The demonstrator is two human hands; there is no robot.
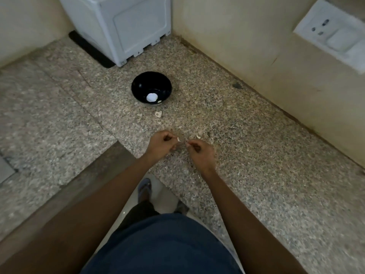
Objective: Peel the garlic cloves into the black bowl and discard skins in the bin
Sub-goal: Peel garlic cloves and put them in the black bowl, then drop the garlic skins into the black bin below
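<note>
A black bowl point(151, 88) stands on the speckled stone counter with a white garlic piece point(151, 97) inside it. My left hand point(161, 144) pinches a small garlic clove point(178, 139) at its fingertips. My right hand point(201, 153) is curled just to the right of it and pinches a thin bit of skin point(187, 143). Both hands are held close together above the counter, nearer to me than the bowl. A white garlic scrap point(158, 114) lies just in front of the bowl, and another small scrap point(198, 136) lies beyond my right hand.
A white plastic appliance point(122, 26) stands in the back corner on a black mat point(88, 49). Cream walls close the back and right, with a white socket plate point(333, 34) on the right wall. The counter edge point(83, 184) runs diagonally at the lower left.
</note>
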